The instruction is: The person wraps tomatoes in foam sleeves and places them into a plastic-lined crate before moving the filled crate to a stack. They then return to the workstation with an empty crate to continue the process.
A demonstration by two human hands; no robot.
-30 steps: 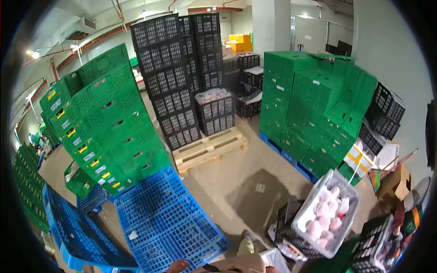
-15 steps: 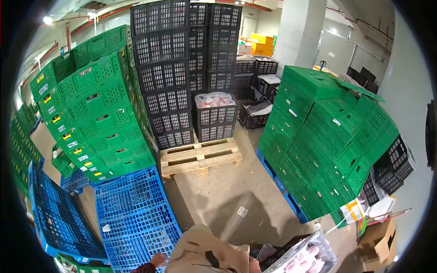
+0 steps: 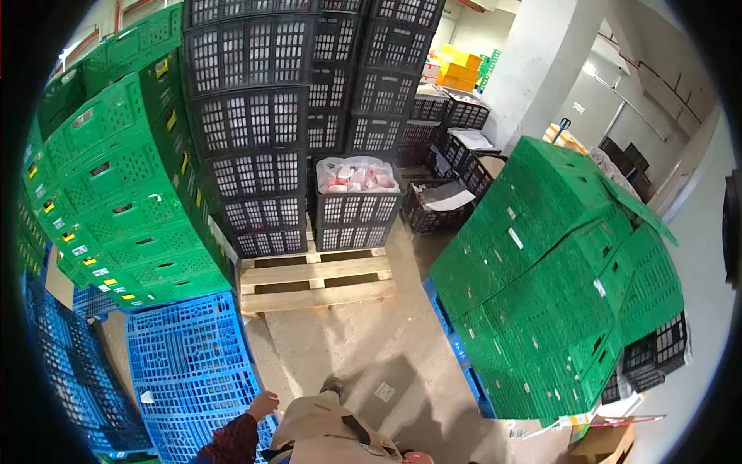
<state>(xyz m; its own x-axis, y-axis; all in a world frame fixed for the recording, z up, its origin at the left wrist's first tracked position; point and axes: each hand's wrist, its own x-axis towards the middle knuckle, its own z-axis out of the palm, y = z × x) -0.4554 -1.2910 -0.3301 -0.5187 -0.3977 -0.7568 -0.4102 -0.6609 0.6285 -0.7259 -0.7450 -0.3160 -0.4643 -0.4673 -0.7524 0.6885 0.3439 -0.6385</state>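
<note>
My left hand (image 3: 264, 405) hangs over the right edge of the blue plastic pallet (image 3: 189, 348), with a dark red patterned sleeve behind it. Its fingers look loosely curled, and nothing shows in them. At the bottom edge, right of my beige clothing (image 3: 328, 429), only a small part of my right hand (image 3: 418, 458) shows; its fingers are out of frame. Ahead, a black crate (image 3: 355, 220) lined with a clear bag of pink and white wrapped items (image 3: 355, 176) rests on a wooden pallet (image 3: 321, 298).
Tall black crates (image 3: 251, 124) stand behind the wooden pallet. Green crates (image 3: 124, 178) rise at left, and folded green crates (image 3: 533, 301) on a blue pallet stand at right. A cardboard box (image 3: 607, 445) lies lower right; a pillar (image 3: 537, 73) stands behind.
The view has moved forward and turned, and the wooden pallet looks nearer. My left hand shows higher in view. The bagged black crate at the bottom right has left the frame.
</note>
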